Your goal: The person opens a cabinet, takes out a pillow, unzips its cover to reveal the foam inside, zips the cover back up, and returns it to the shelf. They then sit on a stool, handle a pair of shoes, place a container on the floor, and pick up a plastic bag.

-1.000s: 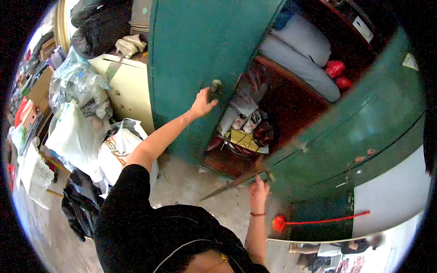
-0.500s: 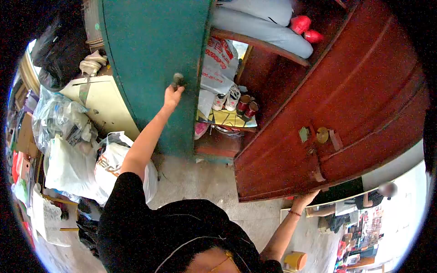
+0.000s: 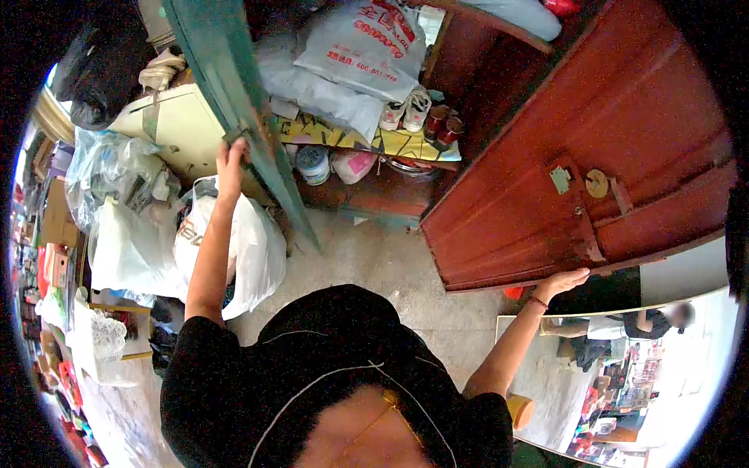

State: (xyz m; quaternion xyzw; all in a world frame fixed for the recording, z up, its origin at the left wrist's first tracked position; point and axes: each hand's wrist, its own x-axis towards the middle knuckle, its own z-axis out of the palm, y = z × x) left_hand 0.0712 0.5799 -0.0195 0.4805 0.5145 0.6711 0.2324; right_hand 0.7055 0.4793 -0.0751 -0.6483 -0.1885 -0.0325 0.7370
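A cabinet stands with both doors swung outward. My left hand (image 3: 232, 160) has its fingers closed round the knob of the green left door (image 3: 226, 70), which is seen nearly edge-on. My right hand (image 3: 563, 285) is at the lower edge of the right door (image 3: 546, 171), whose red-brown inner side shows; the fingers are stretched along the edge. Inside, a yellow patterned shelf (image 3: 335, 134) bears a printed plastic bag (image 3: 367, 51), white shoes (image 3: 406, 111) and two dark red jars (image 3: 443, 129). Below it are a white tub (image 3: 313, 164) and a pink-and-white bag (image 3: 353, 166).
White plastic bags (image 3: 250, 249) stand on the floor at the left, beside a cream panel (image 3: 175, 125). Black bags (image 3: 101, 70) lie at the upper left. A mirror (image 3: 546, 343) at the lower right shows a person and a yellow stool (image 3: 520, 411).
Both doors have swung wider, the left one leftward with my left hand on its knob. My right hand went from the right door's handle to its edge. More of the inside shows.
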